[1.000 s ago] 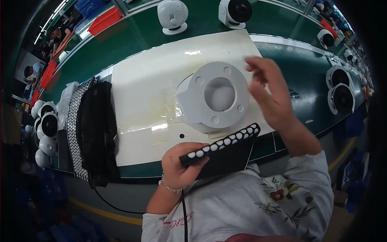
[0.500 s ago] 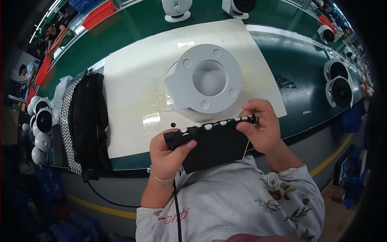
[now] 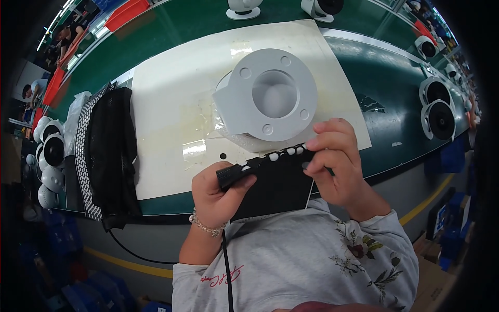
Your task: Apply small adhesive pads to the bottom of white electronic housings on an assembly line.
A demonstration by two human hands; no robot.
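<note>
Low in front of my body, my left hand (image 3: pixel 215 195) grips the left end of a black sheet (image 3: pixel 275 190) whose rolled top edge carries several white round spots. My right hand (image 3: pixel 338 164) is at the sheet's right end, its fingers curled and bunched close together. A small dark piece (image 3: pixel 305 165) shows at its thumb tip; what exactly the fingers hold is unclear. Just beyond the hands, a white appliance (image 3: pixel 236 117) lies with its round base turned up. That base has a large central opening and several small round recesses around it.
The appliance rests on a cream board (image 3: pixel 171 104) over the green table (image 3: pixel 395 99). A small black dot (image 3: pixel 223 156) lies on the board. Black fabric (image 3: pixel 112 151) and a white-spotted strip (image 3: pixel 86 156) are at left. White appliances (image 3: pixel 438 118) stand right, more left and behind.
My right hand has shifted slightly left along the sheet, its fingers bunching over the end. The sheet's right end has tucked under them. The view has shifted a little.
</note>
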